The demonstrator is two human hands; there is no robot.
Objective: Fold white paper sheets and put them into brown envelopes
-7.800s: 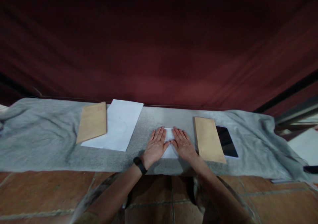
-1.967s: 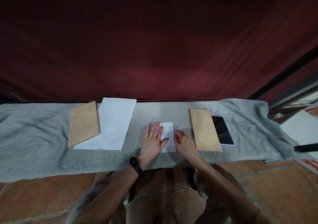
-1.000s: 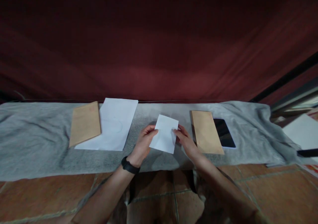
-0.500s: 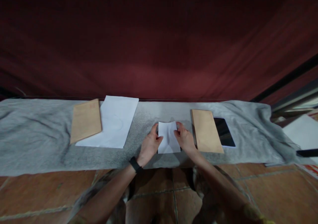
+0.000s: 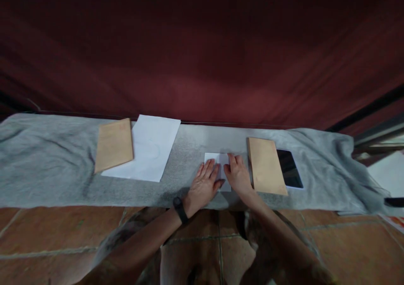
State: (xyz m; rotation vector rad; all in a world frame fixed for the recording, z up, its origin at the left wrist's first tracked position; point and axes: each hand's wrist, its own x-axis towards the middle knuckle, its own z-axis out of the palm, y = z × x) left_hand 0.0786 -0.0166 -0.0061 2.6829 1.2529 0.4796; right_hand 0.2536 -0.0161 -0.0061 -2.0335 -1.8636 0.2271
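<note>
On grey cloth (image 5: 47, 167): folded paper (image 5: 221, 161) lowered again; both palms flat.

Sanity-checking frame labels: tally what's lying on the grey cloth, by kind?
Flat brown paper envelopes: 2
White paper: 2 (large flat white sheet; small folded white paper under left hand and right hand)
Flat black tablet: 1
Total: 5

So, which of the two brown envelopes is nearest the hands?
The right envelope, just beside the right hand and next to the tablet; the left envelope overlaps the large sheet.
</note>
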